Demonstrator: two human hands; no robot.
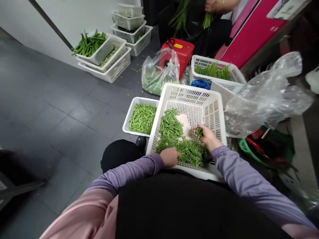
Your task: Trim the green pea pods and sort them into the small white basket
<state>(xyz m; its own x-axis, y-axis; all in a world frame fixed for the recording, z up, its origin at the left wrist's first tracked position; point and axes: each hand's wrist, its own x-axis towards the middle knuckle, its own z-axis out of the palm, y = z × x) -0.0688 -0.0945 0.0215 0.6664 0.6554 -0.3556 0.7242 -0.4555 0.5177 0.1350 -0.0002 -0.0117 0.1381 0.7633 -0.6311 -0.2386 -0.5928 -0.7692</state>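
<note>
A large white basket stands in front of me. Inside it, green pods lie at the left and a heap of thin green trimmings lies along the near side. My right hand is closed around a few green pods above the basket's right part. At the near edge, my left hand rests against the trimmings with its fingers curled; whatever its fingertips touch is hidden. A smaller white basket full of green pods stands just left of the large one.
Stacked baskets with long green beans stand at the back left. Behind the large basket are a plastic bag, a red container and a basket of greens. Another person's hand holds stalks. Clear plastic lies at right.
</note>
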